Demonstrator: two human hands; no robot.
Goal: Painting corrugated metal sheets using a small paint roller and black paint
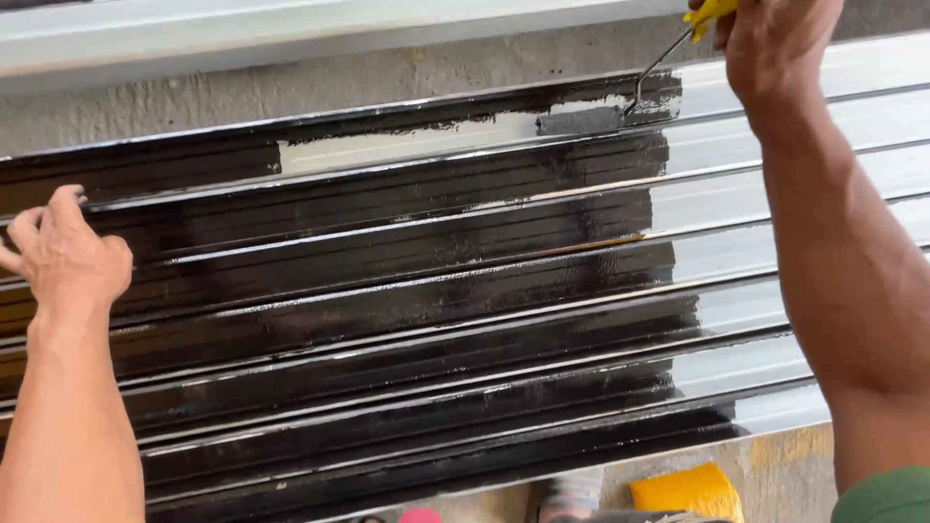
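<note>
Head view: the right hand clenches a yellow-handled mini roller, laying black paint along the ribbed metal sheet's top channel. Left hand, loosely curled and grasping nothing, rests on the sheet's far end, seemingly steadying it.

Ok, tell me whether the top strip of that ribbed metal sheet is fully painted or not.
Not fully. The ribbed metal sheet has a bare silvery patch left of the paint roller, which the right hand holds; its right end is unpainted too.
</note>
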